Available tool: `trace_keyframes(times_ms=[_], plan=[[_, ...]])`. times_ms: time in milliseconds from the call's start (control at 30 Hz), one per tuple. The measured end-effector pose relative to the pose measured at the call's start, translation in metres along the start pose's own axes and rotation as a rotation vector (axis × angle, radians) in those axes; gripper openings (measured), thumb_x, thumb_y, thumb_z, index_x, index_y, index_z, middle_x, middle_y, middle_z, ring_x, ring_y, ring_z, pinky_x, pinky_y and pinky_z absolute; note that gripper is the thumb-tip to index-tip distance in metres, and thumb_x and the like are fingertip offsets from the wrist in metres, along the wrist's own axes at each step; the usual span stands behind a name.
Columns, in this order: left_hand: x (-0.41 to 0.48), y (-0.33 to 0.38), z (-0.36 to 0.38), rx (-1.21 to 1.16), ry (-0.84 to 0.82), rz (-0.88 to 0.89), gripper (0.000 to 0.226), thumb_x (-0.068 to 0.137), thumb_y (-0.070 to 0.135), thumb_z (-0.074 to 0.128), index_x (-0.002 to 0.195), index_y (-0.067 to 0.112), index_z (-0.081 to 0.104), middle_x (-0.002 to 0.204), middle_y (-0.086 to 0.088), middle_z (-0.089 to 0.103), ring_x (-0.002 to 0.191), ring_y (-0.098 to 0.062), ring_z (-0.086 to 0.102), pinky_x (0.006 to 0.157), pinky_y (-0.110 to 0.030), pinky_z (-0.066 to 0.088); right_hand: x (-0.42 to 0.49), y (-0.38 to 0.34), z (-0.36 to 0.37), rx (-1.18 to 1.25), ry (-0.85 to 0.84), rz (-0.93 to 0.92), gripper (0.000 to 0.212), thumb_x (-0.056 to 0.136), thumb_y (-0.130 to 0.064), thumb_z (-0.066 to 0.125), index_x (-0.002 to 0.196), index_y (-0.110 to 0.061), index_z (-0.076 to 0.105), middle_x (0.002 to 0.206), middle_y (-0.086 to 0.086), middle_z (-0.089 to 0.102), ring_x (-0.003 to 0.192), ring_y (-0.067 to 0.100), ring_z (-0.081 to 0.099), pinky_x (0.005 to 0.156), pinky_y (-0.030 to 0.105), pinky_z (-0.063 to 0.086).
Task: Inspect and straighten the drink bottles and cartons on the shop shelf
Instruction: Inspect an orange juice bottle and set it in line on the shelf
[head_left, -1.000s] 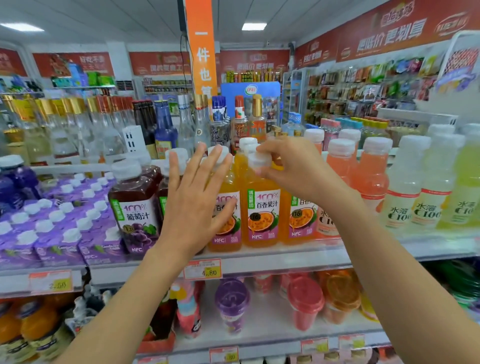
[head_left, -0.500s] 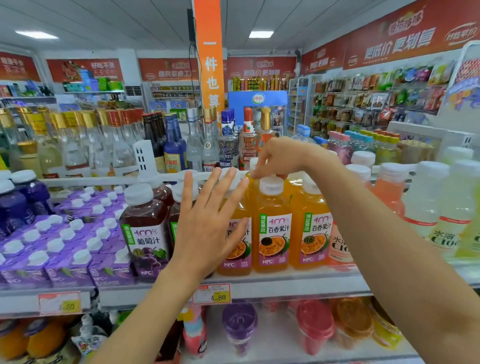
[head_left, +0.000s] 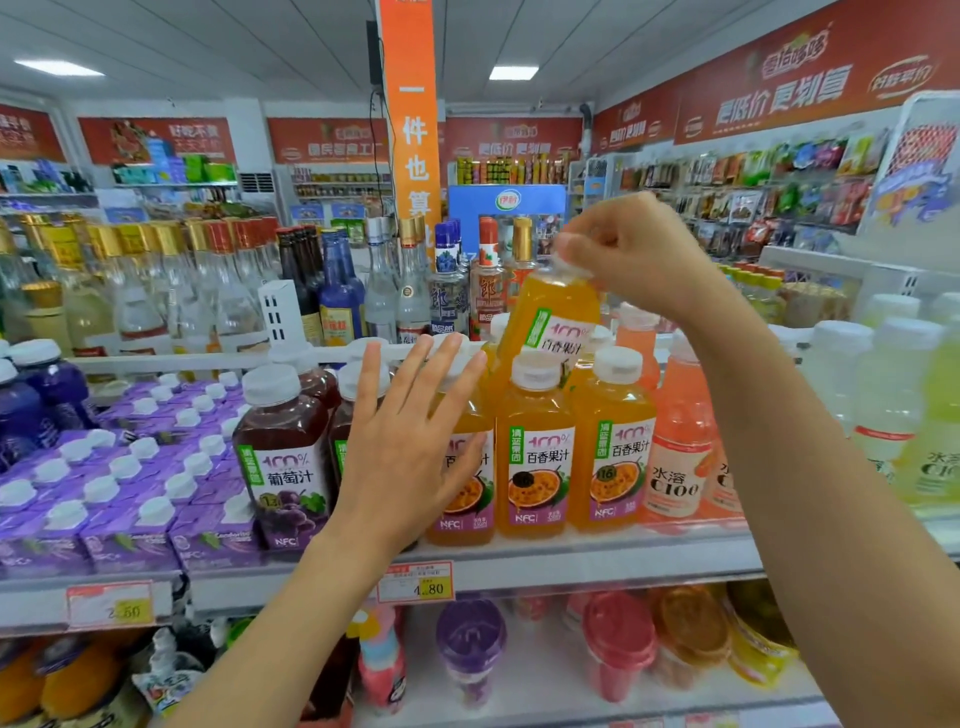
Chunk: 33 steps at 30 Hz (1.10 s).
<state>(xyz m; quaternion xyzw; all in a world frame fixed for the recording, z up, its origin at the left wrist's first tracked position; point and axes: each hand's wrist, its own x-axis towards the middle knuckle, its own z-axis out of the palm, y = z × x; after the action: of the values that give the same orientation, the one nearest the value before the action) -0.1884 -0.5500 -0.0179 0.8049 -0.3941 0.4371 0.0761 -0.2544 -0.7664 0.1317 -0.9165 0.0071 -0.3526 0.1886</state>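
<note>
My right hand (head_left: 631, 249) grips the white cap of an orange passion-fruit juice bottle (head_left: 553, 312) and holds it tilted in the air above the row. My left hand (head_left: 410, 441) is spread flat, fingers straight, against the leftmost orange bottle (head_left: 462, 499) on the shelf. Two more orange bottles (head_left: 535, 447) (head_left: 613, 441) stand upright to its right. Dark grape juice bottles (head_left: 283, 452) stand to the left of my left hand. Purple cartons (head_left: 130, 499) with white caps fill the shelf's left end.
Pink and pale C100 bottles (head_left: 680, 457) stand at the right of the shelf (head_left: 571, 561). Glass liquor bottles (head_left: 332, 291) line the back behind a white rail. Cup drinks (head_left: 618, 639) sit on the lower shelf. An orange banner (head_left: 413, 119) hangs above.
My right hand has lifted an orange bottle by its cap out of the back row, up and to the right. My left hand stays pressed against the front bottle.
</note>
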Motion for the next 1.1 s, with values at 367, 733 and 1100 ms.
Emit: trace_keyframes(times_ms=[367,733,1100], plan=[[0.017,0.016,-0.027,-0.473,0.054,-0.22,0.07,0.096,0.054,0.04,0.156,0.02,0.025,0.161,0.001,0.027,0.149,-0.016,0.022,0.122,-0.039,0.015,-0.051,0.019,-0.046,0.584,0.492,0.125,0.018,0.099,-0.026,0.057,0.102,-0.012,0.069,0.086,-0.005,0.07,0.076,0.005,0.071,0.068,0.021,0.058],[-0.016,0.043,-0.076,-1.213,0.08,-0.54,0.061,0.079,0.06,0.071,0.133,0.039,0.052,0.123,0.012,0.066,0.111,-0.005,0.063,0.091,-0.029,0.056,-0.13,0.012,-0.024,0.995,0.25,0.255,0.026,0.098,-0.029,0.055,0.084,-0.019,0.074,0.081,-0.003,0.073,0.076,0.009,0.068,0.069,0.025,0.058],[-0.144,0.075,-0.079,-1.575,-0.059,-0.98,0.055,0.062,0.062,0.081,0.095,0.018,0.079,0.094,-0.009,0.077,0.077,-0.019,0.074,0.065,-0.028,0.059,-0.254,0.006,0.072,1.248,-0.166,0.147,0.084,0.079,-0.014,0.075,0.151,-0.016,0.032,0.143,0.011,0.053,0.129,0.03,0.053,0.103,0.048,0.046]])
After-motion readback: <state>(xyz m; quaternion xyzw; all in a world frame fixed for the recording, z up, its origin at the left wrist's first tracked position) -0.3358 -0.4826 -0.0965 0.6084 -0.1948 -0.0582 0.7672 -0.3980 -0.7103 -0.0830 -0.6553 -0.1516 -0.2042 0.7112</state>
